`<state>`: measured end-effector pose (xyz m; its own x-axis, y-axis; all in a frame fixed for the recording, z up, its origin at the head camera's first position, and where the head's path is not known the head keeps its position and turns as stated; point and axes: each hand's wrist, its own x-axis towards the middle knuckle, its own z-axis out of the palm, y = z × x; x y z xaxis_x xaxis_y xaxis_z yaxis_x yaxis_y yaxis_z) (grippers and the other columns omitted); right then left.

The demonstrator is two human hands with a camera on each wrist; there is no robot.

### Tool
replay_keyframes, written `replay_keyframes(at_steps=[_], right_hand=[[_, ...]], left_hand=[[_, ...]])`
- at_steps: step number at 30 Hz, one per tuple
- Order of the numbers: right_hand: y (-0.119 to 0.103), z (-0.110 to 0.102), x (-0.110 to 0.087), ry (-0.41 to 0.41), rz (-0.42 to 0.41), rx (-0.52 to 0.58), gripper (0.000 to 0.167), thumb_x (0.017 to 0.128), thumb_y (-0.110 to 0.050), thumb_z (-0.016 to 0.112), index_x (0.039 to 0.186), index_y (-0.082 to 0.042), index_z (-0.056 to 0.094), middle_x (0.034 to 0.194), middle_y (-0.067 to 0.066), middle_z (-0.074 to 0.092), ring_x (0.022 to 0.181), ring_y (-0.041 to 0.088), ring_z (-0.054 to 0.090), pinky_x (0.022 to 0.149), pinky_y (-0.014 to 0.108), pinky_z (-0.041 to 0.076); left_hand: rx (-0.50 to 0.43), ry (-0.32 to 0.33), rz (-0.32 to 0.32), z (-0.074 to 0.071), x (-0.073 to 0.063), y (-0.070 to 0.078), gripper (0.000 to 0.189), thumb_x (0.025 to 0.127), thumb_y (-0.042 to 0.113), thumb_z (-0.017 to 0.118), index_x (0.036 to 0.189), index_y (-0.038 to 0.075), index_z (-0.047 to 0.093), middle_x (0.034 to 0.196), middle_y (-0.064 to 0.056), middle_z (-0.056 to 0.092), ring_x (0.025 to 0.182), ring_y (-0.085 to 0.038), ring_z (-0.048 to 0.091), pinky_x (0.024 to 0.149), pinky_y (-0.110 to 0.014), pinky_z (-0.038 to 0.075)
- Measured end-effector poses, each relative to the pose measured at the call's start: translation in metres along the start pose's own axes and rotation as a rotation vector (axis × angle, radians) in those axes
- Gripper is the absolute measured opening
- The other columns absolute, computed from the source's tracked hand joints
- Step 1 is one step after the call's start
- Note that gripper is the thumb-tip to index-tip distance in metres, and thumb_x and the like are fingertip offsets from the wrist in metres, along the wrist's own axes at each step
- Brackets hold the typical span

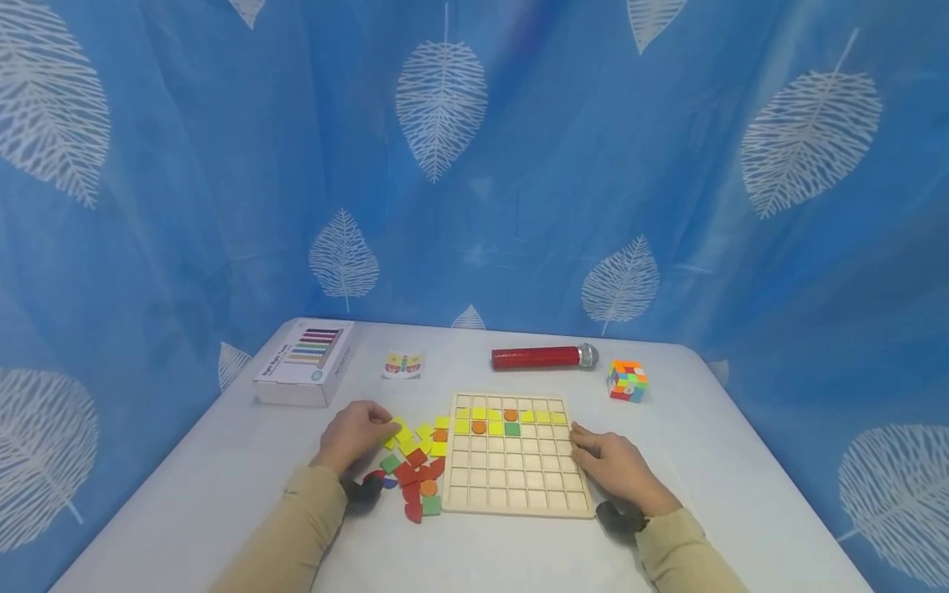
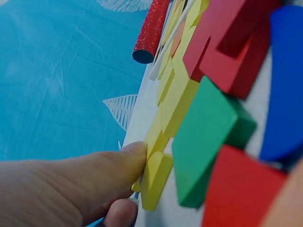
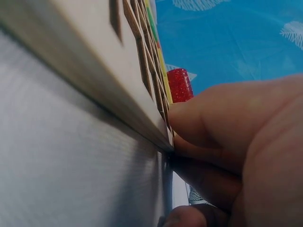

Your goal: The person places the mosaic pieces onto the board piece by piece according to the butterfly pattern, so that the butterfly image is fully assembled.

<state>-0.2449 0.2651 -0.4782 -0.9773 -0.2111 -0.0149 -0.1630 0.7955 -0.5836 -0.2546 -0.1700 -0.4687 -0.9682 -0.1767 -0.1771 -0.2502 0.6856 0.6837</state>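
My left hand (image 1: 357,432) is at the left edge of a loose pile of coloured wooden tiles, thumb and fingertips pinching a yellow square tile (image 2: 157,177). A green tile (image 2: 203,142) and red tiles (image 2: 246,61) lie close by in the left wrist view. Right of the pile lies a wooden grid board (image 1: 511,473). Its upper rows hold yellow squares, orange discs (image 1: 511,415) and a green square (image 1: 512,429). My right hand (image 1: 619,469) grips the board's right edge, with the thumb on the rim and the fingers against the side.
Behind the pile is a small picture card (image 1: 403,365), with a white box (image 1: 304,362) farther left. A red microphone (image 1: 537,357) lies beyond the board. A colourful puzzle cube (image 1: 627,380) sits at the right. Blue leaf-patterned cloth (image 1: 519,165) hangs behind the white table (image 1: 222,478).
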Motion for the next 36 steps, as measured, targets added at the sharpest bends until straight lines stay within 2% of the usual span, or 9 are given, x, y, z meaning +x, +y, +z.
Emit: replay_keyframes(at_steps=[7,16,23,26,31,36], right_hand=[[-0.002,-0.001,-0.002,0.002,0.001,-0.005,0.045,0.100,-0.026,0.064,0.141,-0.007,0.062,0.156,0.004,0.050,0.147,0.037,0.041,0.116,0.058,0.035],[0.000,0.000,-0.001,0.006,-0.008,-0.014,0.045,0.099,-0.025,0.066,0.141,-0.007,0.062,0.155,0.005,0.051,0.147,0.037,0.042,0.116,0.058,0.035],[0.001,0.000,-0.001,0.014,-0.010,-0.030,0.045,0.099,-0.025,0.066,0.140,-0.007,0.062,0.155,0.005,0.052,0.145,0.036,0.044,0.116,0.057,0.037],[0.000,0.000,-0.002,0.014,-0.003,-0.018,0.044,0.099,-0.025,0.066,0.139,-0.007,0.063,0.154,0.005,0.052,0.145,0.036,0.044,0.116,0.057,0.037],[-0.002,0.000,-0.003,0.011,0.002,0.001,0.044,0.099,-0.025,0.067,0.139,-0.007,0.064,0.154,0.004,0.052,0.146,0.037,0.043,0.115,0.058,0.036],[-0.003,0.001,-0.003,0.024,-0.005,-0.003,0.044,0.098,-0.026,0.067,0.138,-0.008,0.065,0.154,0.003,0.053,0.145,0.037,0.044,0.116,0.058,0.036]], left_hand=[[-0.006,0.009,0.029,0.002,-0.003,0.002,0.034,0.088,0.032,0.081,0.113,0.011,0.072,0.101,-0.004,0.071,0.093,-0.022,0.064,0.086,-0.046,0.054],[-0.028,0.028,0.018,0.005,-0.004,0.007,0.031,0.089,0.028,0.081,0.113,0.011,0.070,0.102,-0.005,0.070,0.093,-0.023,0.064,0.088,-0.045,0.055],[-0.045,0.011,0.019,0.006,-0.007,0.010,0.030,0.091,0.026,0.079,0.115,0.012,0.070,0.104,-0.005,0.070,0.095,-0.022,0.064,0.086,-0.045,0.055],[-0.068,0.009,0.016,0.006,-0.008,0.011,0.028,0.091,0.027,0.078,0.115,0.014,0.071,0.108,-0.005,0.069,0.099,-0.024,0.064,0.089,-0.047,0.055],[-0.150,0.036,0.075,0.004,-0.008,0.019,0.021,0.094,0.028,0.075,0.112,0.017,0.074,0.117,-0.005,0.070,0.109,-0.026,0.063,0.096,-0.050,0.053],[-0.149,0.027,0.173,0.012,-0.008,0.047,0.015,0.093,0.028,0.076,0.106,0.020,0.075,0.111,-0.001,0.072,0.103,-0.022,0.064,0.094,-0.046,0.054]])
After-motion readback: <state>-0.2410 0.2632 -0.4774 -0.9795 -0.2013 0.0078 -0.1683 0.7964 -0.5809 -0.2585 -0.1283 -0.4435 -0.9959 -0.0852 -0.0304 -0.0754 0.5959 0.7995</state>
